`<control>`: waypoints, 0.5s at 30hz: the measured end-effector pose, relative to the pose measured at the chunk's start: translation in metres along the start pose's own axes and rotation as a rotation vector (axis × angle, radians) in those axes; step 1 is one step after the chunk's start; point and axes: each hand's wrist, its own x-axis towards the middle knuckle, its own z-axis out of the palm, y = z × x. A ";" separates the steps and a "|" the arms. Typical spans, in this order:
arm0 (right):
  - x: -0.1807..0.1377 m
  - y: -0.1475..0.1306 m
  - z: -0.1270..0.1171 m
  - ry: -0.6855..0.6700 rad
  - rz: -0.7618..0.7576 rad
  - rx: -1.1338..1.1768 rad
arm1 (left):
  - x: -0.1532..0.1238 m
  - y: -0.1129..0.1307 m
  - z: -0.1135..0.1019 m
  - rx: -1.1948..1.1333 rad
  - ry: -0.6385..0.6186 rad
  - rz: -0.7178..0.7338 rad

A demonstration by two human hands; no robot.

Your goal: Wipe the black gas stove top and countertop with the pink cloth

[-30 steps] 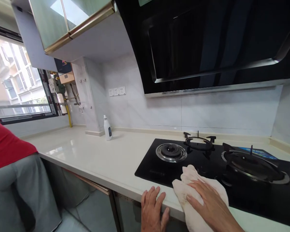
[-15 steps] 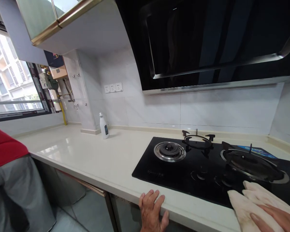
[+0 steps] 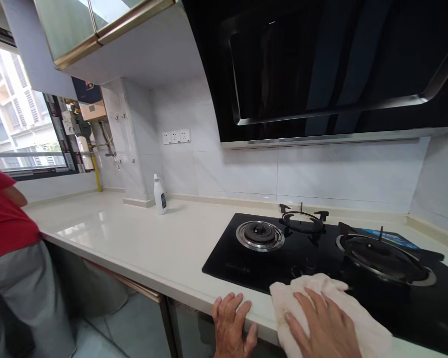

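My right hand [image 3: 323,323] presses a whitish cloth [image 3: 366,318] onto the front of the black gas stove [image 3: 231,258] and the counter edge before it. Its fingers lie over the cloth, which covers part of the control knobs. My left hand [image 3: 232,323] rests on the counter's front edge with its fingers over the top, thumb apart, holding nothing. On the left burner [image 3: 260,235] no pan support stands. A pan support [image 3: 303,222] sits at the back burner and another is on the right burner [image 3: 384,258].
A white bottle [image 3: 160,196] stands on the pale countertop [image 3: 127,238] near the wall. Above the stove hangs a black range hood [image 3: 321,64]. At the far left is a person in a red top [image 3: 7,214]. A wall cabinet [image 3: 108,30] overhangs the counter.
My right hand has moved left with the cloth, from the stove's right front to its middle front. My left hand has stayed on the counter edge. The other person's arm now shows.
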 end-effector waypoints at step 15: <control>-0.016 0.045 0.000 -0.107 -0.045 0.147 | 0.021 -0.005 -0.023 0.090 -0.113 0.185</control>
